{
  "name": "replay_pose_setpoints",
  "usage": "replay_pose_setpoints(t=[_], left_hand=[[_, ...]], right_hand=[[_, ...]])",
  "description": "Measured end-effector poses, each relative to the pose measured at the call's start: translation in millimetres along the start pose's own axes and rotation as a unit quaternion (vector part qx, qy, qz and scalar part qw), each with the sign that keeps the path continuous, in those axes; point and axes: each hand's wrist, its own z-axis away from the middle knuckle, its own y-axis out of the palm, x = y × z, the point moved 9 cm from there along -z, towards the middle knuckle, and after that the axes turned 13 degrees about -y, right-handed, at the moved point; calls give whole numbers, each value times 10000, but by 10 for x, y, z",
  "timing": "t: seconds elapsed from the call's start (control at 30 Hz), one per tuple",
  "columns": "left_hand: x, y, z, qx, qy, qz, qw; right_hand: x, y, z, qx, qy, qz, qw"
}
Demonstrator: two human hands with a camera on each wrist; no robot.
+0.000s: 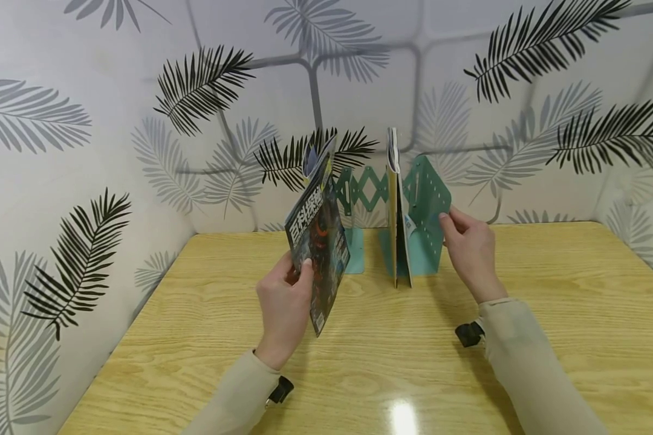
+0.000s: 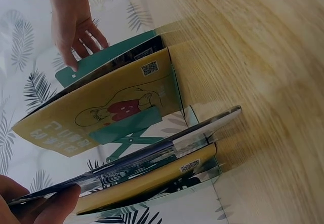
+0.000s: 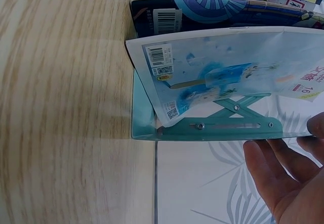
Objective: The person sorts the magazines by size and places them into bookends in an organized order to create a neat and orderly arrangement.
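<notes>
My left hand [image 1: 285, 302] grips a dark-covered magazine [image 1: 321, 241] by its near edge, thumb on the cover. The magazine stands tilted at the left part of a green expandable bookend [image 1: 428, 199] and hides much of that side. On the right, my right hand [image 1: 470, 251] pinches the edge of the bookend's perforated end plate. Beside that plate stand a yellow-covered book [image 2: 126, 102] and a pale blue magazine [image 3: 228, 77], which leans outward at the bottom. Another yellow book [image 2: 162, 176] shows next to the held magazine in the left wrist view.
The bookend's crossed lattice [image 1: 369, 188] spans the gap between its two sides. It stands on a wood-grain table [image 1: 392, 362], close to the back edge. Behind rises a wall [image 1: 217, 181] with a leaf pattern.
</notes>
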Motion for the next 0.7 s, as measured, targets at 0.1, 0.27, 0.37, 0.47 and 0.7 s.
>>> replay_pose_setpoints(t=[0.1,0.27,0.37,0.47,0.7], left_hand=[[7,47,-15,78,-29,56,9999],[13,107,-38,127,-22,34,9999],[21,132,-48,138,1,44,9999],[24,157,-58,142,49,2,9999],[25,223,-84,95,133,-135,9998]], right_hand=[[4,-2,-1,-15,-6,-13,10000],[6,-2,-1,-27,-6,39,10000],[5,3,0,-18,-13,84,10000],[8,5,1,-23,-36,79,10000],[23,-8,-1,-45,-49,31,10000]])
